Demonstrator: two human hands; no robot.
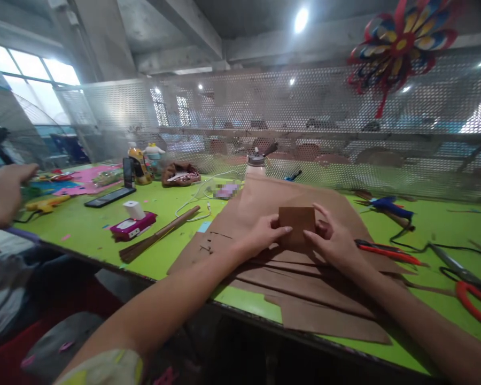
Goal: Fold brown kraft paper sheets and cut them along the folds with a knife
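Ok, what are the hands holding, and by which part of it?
A small brown rectangular piece: the left hand holds its left side, the right hand its right side.

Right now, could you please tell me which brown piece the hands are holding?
The small rectangular piece, gripped by the left hand and right hand; the larger brown sheets lie beneath.

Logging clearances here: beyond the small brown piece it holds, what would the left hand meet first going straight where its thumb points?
Probably the right hand, which holds the opposite side of the small brown piece; depth is unclear here.
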